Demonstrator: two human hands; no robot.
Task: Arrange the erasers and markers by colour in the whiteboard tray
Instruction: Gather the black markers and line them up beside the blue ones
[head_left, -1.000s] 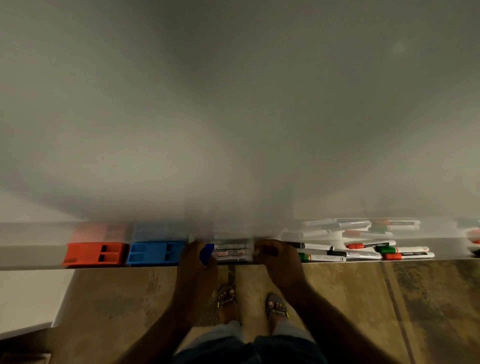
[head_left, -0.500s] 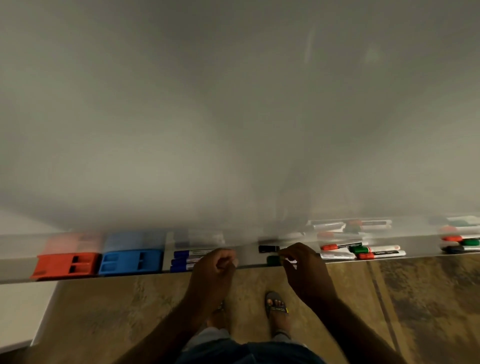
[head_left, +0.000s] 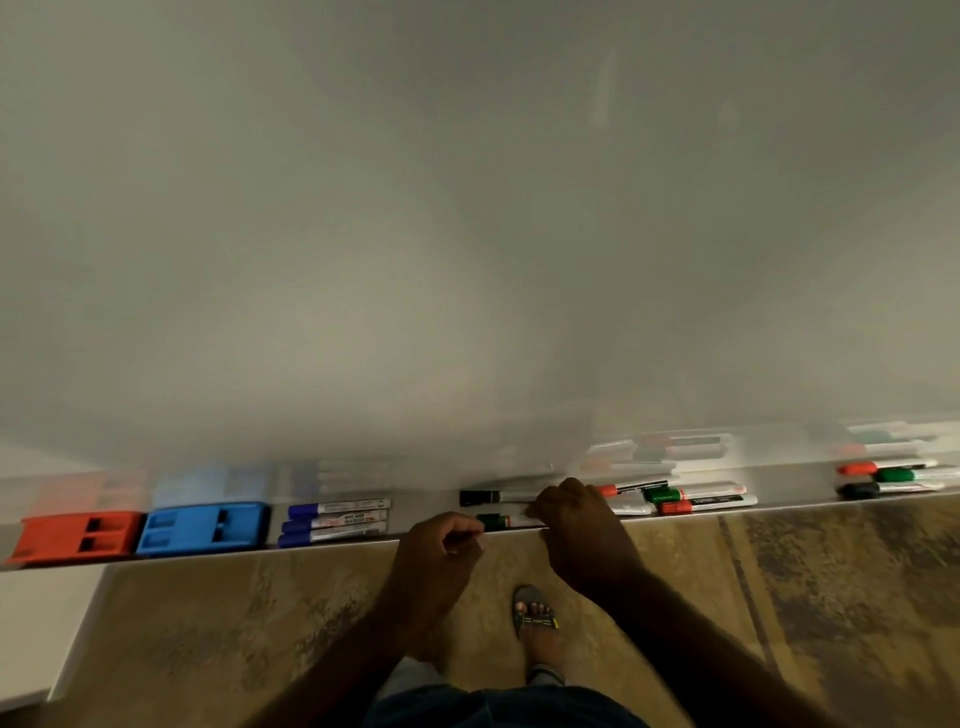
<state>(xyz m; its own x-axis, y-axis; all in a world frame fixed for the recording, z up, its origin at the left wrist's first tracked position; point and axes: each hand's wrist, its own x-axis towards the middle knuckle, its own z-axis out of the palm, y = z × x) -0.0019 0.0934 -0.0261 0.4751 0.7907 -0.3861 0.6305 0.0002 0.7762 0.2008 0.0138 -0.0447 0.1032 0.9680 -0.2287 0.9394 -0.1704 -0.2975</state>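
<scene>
Sort is part done. Left of the fingers: orange eraser (head_left: 78, 537) at the far end of the tray (head_left: 431, 512), blue eraser (head_left: 202, 527) touching it, then three blue markers (head_left: 337, 521) stacked flush, just beside the blue eraser. That block looks finished.

Left hand (head_left: 441, 553) hangs just below the tray lip, fingers (head_left: 465, 538) loosely curled, holding nothing that I can see. Right hand (head_left: 576, 525) is on the tray edge, fingers bent down over marker barrels. Whether they pinch one or only rest on them, I cannot tell, the knuckles hide the tips.

Just left of the right fingers: black marker (head_left: 493, 497) at the back, green marker (head_left: 496, 521) at the front lip, right beside the left fingertips. Just right of them: mixed heap of red and green markers (head_left: 691, 499). Far right, well apart: second mixed cluster (head_left: 888, 478) of red, green and black.

Risks as I judge them:
- Green marker sits on the front edge. A brush from either hand rolls it off onto the floor (head_left: 779, 597).
- Pulling one barrel out of the heap drags its neighbours, and round barrels scatter.
- Light is dim, dark green and black caps look alike, easy mis-sort.
- Sliding groups leftward could knock the blue stack out of line.
</scene>
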